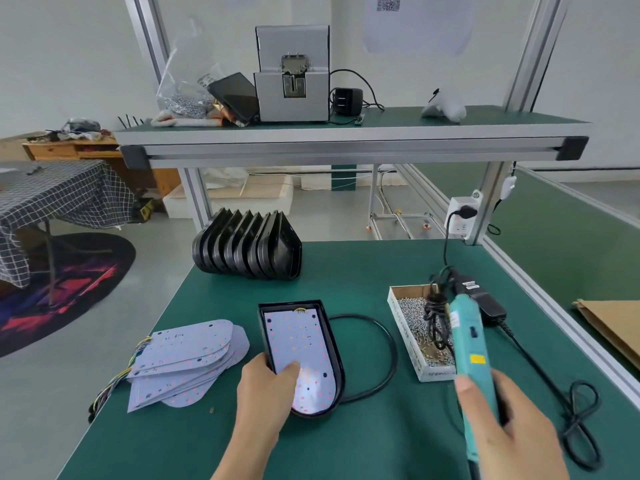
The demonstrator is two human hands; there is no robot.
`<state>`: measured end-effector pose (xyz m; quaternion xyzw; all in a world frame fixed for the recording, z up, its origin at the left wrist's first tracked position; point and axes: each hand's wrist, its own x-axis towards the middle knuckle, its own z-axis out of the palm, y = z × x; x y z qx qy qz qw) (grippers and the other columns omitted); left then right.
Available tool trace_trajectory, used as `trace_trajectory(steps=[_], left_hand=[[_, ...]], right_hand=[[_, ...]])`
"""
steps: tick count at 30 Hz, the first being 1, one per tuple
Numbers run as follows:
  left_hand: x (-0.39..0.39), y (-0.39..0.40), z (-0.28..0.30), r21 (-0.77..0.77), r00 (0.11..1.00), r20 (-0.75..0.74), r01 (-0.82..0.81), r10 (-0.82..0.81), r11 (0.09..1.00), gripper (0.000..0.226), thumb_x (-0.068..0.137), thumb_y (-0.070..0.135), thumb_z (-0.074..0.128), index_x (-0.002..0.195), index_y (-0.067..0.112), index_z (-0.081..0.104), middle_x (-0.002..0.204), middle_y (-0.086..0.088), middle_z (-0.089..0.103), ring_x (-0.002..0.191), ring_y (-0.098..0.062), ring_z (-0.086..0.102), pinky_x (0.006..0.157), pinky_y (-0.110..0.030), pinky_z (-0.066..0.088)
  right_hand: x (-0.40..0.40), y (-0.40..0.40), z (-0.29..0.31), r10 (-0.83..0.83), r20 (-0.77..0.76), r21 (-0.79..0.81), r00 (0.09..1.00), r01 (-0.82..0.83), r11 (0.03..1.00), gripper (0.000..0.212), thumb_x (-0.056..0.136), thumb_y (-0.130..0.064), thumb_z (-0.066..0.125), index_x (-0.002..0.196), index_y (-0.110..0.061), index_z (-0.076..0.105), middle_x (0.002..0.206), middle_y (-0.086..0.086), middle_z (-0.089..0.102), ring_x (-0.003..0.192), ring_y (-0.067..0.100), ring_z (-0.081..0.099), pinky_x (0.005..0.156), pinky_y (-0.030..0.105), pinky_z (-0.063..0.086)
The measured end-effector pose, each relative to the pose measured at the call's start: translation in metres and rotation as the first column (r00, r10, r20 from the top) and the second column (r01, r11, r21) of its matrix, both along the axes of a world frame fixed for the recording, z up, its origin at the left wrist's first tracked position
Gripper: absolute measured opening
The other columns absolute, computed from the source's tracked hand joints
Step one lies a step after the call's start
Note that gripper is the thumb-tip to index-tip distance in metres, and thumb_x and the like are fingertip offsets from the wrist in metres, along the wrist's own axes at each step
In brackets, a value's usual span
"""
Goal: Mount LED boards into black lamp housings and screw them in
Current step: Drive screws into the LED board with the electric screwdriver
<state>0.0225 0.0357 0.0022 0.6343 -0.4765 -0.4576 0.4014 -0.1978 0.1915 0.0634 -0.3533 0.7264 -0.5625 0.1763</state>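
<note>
Head view: fanned pile of pale lilac rounded LED boards with coloured wires at left on green bench mat. Row of upright black plastic lamp housings behind. Left hand grips near edge of black lamp housing lying flat, thumb pressing white LED board seated inside. Cardboard box of small silver screws right of it. Right hand wrapped round teal electric screwdriver, tip over box.

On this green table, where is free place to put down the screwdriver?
Bare mat lies between the row of black housings and the screw box, and along the near edge between the left hand and right hand. It is crowded right of the box, where the cord loops, and at the left, where LED boards are stacked.
</note>
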Motion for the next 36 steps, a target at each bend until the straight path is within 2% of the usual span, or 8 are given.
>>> trace_trajectory(steps=[4,10,13,20,26,31,33,36], left_hand=[[-0.001,-0.001,0.008,0.028,0.993,-0.005,0.120,-0.120,0.992,0.004,0.085,0.014,0.074,0.089,0.013,0.076,0.083,0.002,0.080,0.088,-0.029,0.076,0.084,-0.046,0.061],[-0.013,-0.006,0.023,0.117,0.954,-0.084,0.296,-0.288,0.948,0.015,0.087,0.009,0.076,0.100,0.004,0.075,0.095,-0.004,0.081,0.089,-0.028,0.075,0.091,-0.040,0.057],[-0.020,-0.006,0.023,0.157,0.948,-0.087,0.316,-0.306,0.936,0.027,0.071,0.019,0.073,0.091,0.002,0.066,0.086,-0.008,0.067,0.078,-0.021,0.056,0.079,-0.036,0.045],[-0.031,0.005,0.013,0.109,0.886,0.345,0.289,-0.309,0.951,0.024,0.087,0.030,0.069,0.099,0.009,0.064,0.096,-0.002,0.070,0.079,-0.020,0.063,0.064,-0.027,0.046],[-0.035,0.016,0.020,0.086,0.802,0.516,0.302,-0.302,0.949,0.034,0.095,0.036,0.064,0.116,0.011,0.055,0.111,-0.003,0.056,0.108,-0.027,0.054,0.095,-0.040,0.048],[-0.033,0.017,0.023,0.110,0.841,0.486,0.210,-0.237,0.971,0.090,0.094,0.051,0.064,0.162,0.007,0.023,0.146,-0.007,0.041,0.142,-0.028,0.033,0.116,-0.041,0.032],[-0.034,0.017,0.031,0.021,0.832,0.534,0.167,-0.153,0.986,0.099,0.091,0.055,0.067,0.165,0.013,0.016,0.150,-0.007,0.036,0.143,-0.026,0.027,0.116,-0.041,0.026],[-0.044,0.016,0.047,-0.357,0.897,0.440,0.126,0.047,0.926,0.063,0.090,0.045,0.072,0.145,0.025,0.049,0.129,0.007,0.052,0.124,-0.016,0.044,0.107,-0.031,0.037]], right_hand=[[0.005,-0.008,-0.001,0.101,0.318,-0.359,0.943,0.021,0.933,0.017,0.086,-0.039,0.076,0.094,-0.024,0.075,0.065,0.010,0.060,0.055,0.023,0.052,0.045,0.027,0.048],[0.010,-0.024,0.007,0.392,0.414,-0.724,0.822,0.035,0.689,0.027,0.092,-0.014,0.046,0.111,-0.029,0.060,0.078,0.008,0.049,0.057,0.019,0.049,0.045,0.028,0.045],[0.005,-0.032,0.012,0.644,0.509,-0.754,0.571,-0.065,0.654,0.033,0.100,-0.020,0.034,0.115,-0.019,0.063,0.064,0.003,0.039,0.052,0.016,0.029,0.044,0.024,0.036],[-0.016,-0.051,-0.007,0.600,0.561,-0.694,0.570,-0.072,0.717,0.031,0.095,-0.026,0.048,0.117,-0.017,0.068,0.067,0.001,0.046,0.057,0.012,0.047,0.054,0.022,0.047],[-0.039,-0.049,-0.027,0.628,0.565,-0.721,0.535,-0.051,0.691,0.036,0.090,-0.037,0.063,0.120,-0.017,0.069,0.060,-0.004,0.043,0.049,0.008,0.041,0.048,0.020,0.041],[-0.049,-0.045,-0.024,0.636,0.531,-0.726,0.560,-0.087,0.682,0.052,0.078,-0.044,0.082,0.120,-0.016,0.069,0.059,-0.004,0.043,0.048,0.008,0.041,0.047,0.021,0.042],[-0.050,-0.044,-0.022,0.636,0.519,-0.732,0.571,-0.087,0.676,0.053,0.078,-0.044,0.083,0.120,-0.016,0.069,0.059,-0.004,0.043,0.048,0.008,0.042,0.047,0.021,0.042],[-0.053,-0.043,-0.019,0.636,0.522,-0.746,0.568,-0.057,0.663,0.050,0.081,-0.043,0.081,0.121,-0.015,0.068,0.060,-0.004,0.043,0.048,0.008,0.042,0.047,0.021,0.043]])
